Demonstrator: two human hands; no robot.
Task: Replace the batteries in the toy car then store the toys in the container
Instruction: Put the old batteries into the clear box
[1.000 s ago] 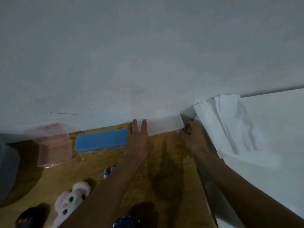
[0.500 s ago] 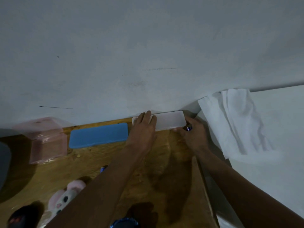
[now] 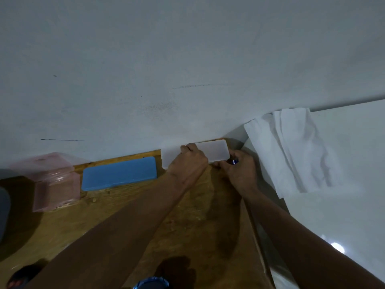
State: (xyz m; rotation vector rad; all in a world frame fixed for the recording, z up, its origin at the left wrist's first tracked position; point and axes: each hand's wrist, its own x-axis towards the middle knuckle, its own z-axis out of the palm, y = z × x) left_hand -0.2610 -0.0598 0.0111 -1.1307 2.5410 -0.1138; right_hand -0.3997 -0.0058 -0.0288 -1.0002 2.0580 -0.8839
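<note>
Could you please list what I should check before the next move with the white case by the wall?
1. Left hand grips the white case, fingers curled on it: ok.
2. Right hand holds the small blue item, likely a battery, at the case's right end: ok.
3. White case already open: cannot tell.
4. Blue case lies apart from the white case: ok.
5. Pink container open to take the toys: cannot tell.
</note>
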